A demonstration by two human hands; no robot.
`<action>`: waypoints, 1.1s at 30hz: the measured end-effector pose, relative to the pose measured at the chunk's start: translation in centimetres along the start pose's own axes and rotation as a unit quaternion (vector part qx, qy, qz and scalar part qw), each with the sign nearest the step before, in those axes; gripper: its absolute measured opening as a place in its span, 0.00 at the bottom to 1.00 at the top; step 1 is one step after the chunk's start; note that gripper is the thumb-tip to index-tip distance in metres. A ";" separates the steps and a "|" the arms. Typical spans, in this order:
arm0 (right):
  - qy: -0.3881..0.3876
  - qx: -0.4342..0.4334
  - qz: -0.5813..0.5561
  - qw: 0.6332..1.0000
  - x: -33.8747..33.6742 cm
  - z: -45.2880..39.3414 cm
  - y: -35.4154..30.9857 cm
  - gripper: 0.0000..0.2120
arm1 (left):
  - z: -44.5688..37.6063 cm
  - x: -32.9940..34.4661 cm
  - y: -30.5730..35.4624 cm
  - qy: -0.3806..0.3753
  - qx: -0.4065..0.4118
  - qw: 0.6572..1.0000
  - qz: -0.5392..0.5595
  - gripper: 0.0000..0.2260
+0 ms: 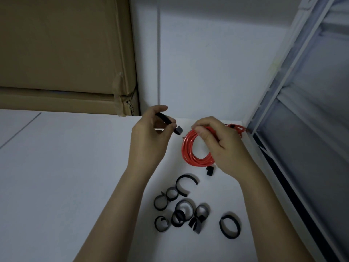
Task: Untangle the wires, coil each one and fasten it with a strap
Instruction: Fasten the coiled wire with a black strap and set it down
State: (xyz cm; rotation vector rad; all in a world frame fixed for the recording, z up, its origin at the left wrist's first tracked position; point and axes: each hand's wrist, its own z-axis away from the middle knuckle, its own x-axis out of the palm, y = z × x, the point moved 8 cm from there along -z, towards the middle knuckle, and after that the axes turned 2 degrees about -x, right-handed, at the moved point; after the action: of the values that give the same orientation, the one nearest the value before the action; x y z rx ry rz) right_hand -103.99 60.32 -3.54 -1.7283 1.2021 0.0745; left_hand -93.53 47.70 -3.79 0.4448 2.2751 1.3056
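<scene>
Below both hands, loose straps point(186, 208).

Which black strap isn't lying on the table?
The black strap pinched in the left hand. It is held up near the red wire coil; the other straps lie loose on the table.

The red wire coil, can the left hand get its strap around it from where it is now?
Probably yes: the left hand holds a black strap just beside the red wire coil, nothing between them.

Glossy red wire coil point(190, 148); matt black straps point(181, 210); smooth white table point(66, 167).
</scene>
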 end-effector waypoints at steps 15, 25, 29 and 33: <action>-0.007 0.118 -0.179 0.977 0.2 0.0 1.3 0.13 | 0.6 2.0 0.1 -0.107 -0.015 0.991 0.082 0.12; -0.064 0.140 -0.285 0.946 0.5 0.4 1.9 0.15 | 0.8 2.7 -0.6 -0.129 -0.028 0.987 0.087 0.14; -0.100 0.136 -0.251 0.953 1.0 0.5 1.4 0.14 | 0.8 2.7 -0.5 -0.145 -0.067 0.973 0.164 0.12; -0.112 0.122 -0.171 0.971 0.8 0.5 1.0 0.12 | 1.1 3.1 -1.3 -0.192 -0.142 0.947 0.216 0.08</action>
State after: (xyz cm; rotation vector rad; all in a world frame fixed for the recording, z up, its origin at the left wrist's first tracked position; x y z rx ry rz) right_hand -104.14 60.15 -4.91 -1.6357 0.7060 -0.0821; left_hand -95.52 49.39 -6.15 1.0338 1.6886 1.5601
